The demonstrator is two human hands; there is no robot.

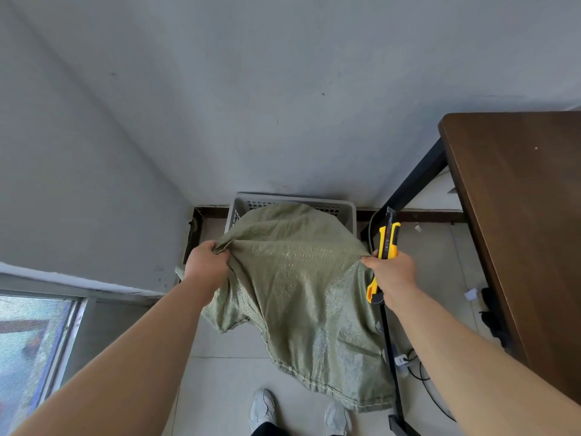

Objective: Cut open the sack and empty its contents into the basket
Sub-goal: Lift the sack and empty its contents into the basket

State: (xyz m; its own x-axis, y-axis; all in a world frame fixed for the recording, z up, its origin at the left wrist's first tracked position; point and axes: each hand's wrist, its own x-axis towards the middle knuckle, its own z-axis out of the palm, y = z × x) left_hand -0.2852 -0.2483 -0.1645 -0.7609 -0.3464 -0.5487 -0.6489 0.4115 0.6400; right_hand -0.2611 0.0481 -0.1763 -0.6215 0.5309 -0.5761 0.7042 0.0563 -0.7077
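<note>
Two bare arms reach forward from the bottom of the frame. The left hand (206, 265), left of centre, is clenched around a bunched fold of a green woven sack (301, 297). The right hand (391, 275), right of centre, pinches the sack's opposite edge with its fingertips while the same fist wraps a yellow and black knife (388, 243), whose blade end points up toward the top of the frame.

The sack hangs limp between the two hands, stretched across the centre of the frame. Its stitched hem droops toward the lower right, close to the floor (220, 388). Its far end drapes over a grey perforated basket (242, 212), which stands on the floor against the wall (283, 89) just above centre. Whatever lies inside the basket is hidden by the sack.

At the right edge stands a dark brown table (518, 199) with a black frame, one leg passing just behind the right hand. Cables lie on the floor beneath it. A window (28, 338) fills the lower left corner. Two pale shoes (262, 409) show at the bottom centre.
</note>
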